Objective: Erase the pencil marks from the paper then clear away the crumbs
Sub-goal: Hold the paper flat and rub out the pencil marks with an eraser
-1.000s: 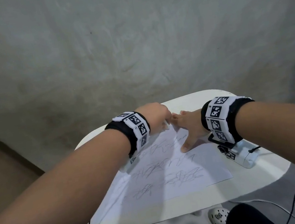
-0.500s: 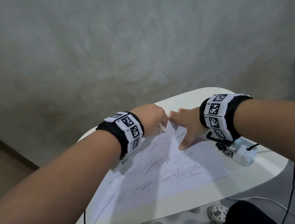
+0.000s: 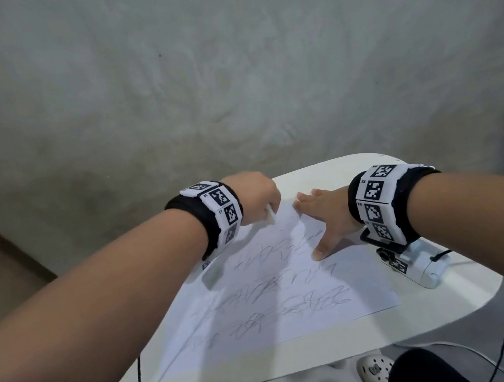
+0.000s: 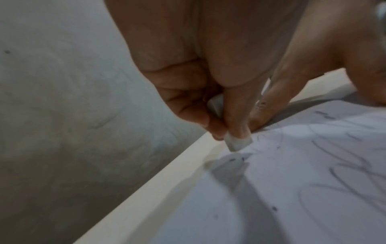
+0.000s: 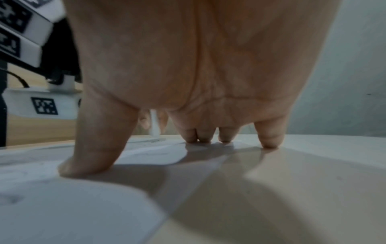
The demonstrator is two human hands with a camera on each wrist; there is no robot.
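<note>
Left hand (image 3: 253, 195) pinches a white eraser (image 4: 238, 144) at the scribbled paper's (image 3: 293, 284) far corner. Right hand (image 3: 324, 212), fingers spread flat, pins the sheet to the white table (image 3: 431, 311).

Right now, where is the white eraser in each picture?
Head: the eraser pokes out below the left hand, above the paper's far edge.
Left wrist: middle of the picture, pinched in the fingers, tip at the paper's corner.
Right wrist: a small white stick behind the right hand, seen between thumb and fingers.
Shared landmark: the scribbled paper.
</note>
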